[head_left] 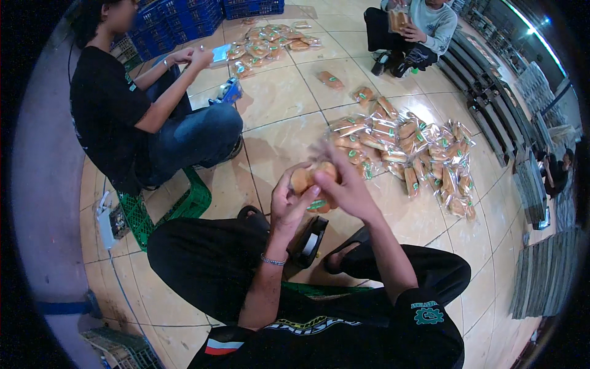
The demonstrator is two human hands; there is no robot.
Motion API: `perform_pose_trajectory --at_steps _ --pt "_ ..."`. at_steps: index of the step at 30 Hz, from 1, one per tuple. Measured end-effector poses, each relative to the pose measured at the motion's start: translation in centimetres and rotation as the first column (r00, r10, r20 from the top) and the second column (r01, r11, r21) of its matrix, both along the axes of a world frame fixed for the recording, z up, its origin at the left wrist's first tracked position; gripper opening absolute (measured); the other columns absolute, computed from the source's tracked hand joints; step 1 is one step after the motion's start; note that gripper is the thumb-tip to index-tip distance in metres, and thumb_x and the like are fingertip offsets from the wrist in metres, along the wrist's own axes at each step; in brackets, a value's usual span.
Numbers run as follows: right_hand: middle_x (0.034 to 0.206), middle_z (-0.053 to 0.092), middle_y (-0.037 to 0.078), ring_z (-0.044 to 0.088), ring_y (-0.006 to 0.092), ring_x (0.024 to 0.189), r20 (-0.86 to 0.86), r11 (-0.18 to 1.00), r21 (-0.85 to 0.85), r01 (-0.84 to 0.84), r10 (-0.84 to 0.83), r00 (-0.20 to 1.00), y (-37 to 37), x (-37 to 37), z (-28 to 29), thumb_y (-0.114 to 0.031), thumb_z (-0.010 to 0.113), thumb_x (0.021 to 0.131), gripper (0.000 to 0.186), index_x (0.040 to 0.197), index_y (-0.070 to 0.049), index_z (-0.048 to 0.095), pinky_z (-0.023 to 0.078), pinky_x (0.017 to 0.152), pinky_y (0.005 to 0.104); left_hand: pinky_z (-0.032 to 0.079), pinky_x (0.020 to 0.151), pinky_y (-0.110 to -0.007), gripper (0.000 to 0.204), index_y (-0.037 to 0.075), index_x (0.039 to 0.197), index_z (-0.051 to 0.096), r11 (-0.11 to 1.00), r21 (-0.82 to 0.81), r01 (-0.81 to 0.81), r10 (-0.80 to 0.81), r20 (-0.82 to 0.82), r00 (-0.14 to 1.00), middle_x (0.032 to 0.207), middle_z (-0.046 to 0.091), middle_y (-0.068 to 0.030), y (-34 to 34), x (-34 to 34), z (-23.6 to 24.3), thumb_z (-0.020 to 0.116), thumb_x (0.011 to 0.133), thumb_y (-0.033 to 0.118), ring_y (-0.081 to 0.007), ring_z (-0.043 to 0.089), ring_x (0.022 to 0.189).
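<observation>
Above my lap, a bread pack (pixel 316 175) with golden-brown rolls and a green label is between my two hands. My left hand (pixel 289 200) is closed round its left side, thumb up along the front. On the other side is my right hand (pixel 350 190), its thumb against the bread; motion smears its fingers, so their grip cannot be made out. Below, between my feet, a black holder with a white roll (pixel 309 244) rests on the floor. Ahead to the right lies a heap of bread packs (pixel 393 141) in clear wrapping with green labels.
At left a person in black (pixel 117 111) sits by a green crate (pixel 196 194). Another person (pixel 433 31) crouches far right, holding bread. More bread (pixel 264 46) lies at the back, near stacked blue crates (pixel 178 27). Grey stacks (pixel 547 277) line the right side.
</observation>
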State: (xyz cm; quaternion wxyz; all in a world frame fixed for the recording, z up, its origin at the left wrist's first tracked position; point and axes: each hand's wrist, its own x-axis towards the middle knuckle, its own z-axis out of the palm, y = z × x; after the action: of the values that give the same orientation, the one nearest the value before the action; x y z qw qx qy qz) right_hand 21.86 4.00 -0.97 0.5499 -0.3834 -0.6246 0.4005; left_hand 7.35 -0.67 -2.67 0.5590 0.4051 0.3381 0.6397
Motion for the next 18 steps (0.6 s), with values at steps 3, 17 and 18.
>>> perform_pose_trajectory --at_steps 3,17,18 --pt "0.102 0.070 0.006 0.062 0.0089 0.093 -0.173 0.924 -0.302 -0.233 0.187 0.967 -1.1 -0.8 1.8 -0.019 0.067 0.095 0.032 0.121 0.000 0.062 0.049 0.084 0.0254 0.049 0.095 -0.029 0.040 0.000 0.125 0.055 0.999 -0.016 -0.034 0.035 0.040 0.999 0.118 0.062 -0.0074 -0.1 -0.8 0.4 0.071 0.089 0.003 -0.0139 0.060 0.108" --pt "0.103 0.067 0.005 0.063 0.0118 0.090 -0.176 0.907 -0.227 -0.356 0.321 0.931 -1.4 0.0 0.1 -0.011 0.075 0.087 0.048 0.129 -0.002 0.054 0.052 0.078 0.0262 0.048 0.093 -0.029 0.020 0.000 0.105 0.070 0.972 0.093 -0.216 0.231 -0.216 0.949 0.112 0.066 -0.0098 0.1 -2.4 -0.5 0.073 0.085 0.001 -0.0166 0.062 0.103" --pt "0.106 0.065 0.006 0.063 0.0130 0.094 0.020 0.899 -0.204 -0.387 0.399 0.917 -1.3 0.3 0.0 -0.009 0.075 0.087 0.056 0.136 -0.003 0.048 0.052 0.081 0.0272 0.049 0.092 -0.029 0.032 0.000 0.116 0.065 0.978 0.001 -0.207 0.205 -0.138 0.969 0.115 0.065 -0.0095 0.2 -2.4 -0.4 0.073 0.085 0.000 -0.0159 0.062 0.104"
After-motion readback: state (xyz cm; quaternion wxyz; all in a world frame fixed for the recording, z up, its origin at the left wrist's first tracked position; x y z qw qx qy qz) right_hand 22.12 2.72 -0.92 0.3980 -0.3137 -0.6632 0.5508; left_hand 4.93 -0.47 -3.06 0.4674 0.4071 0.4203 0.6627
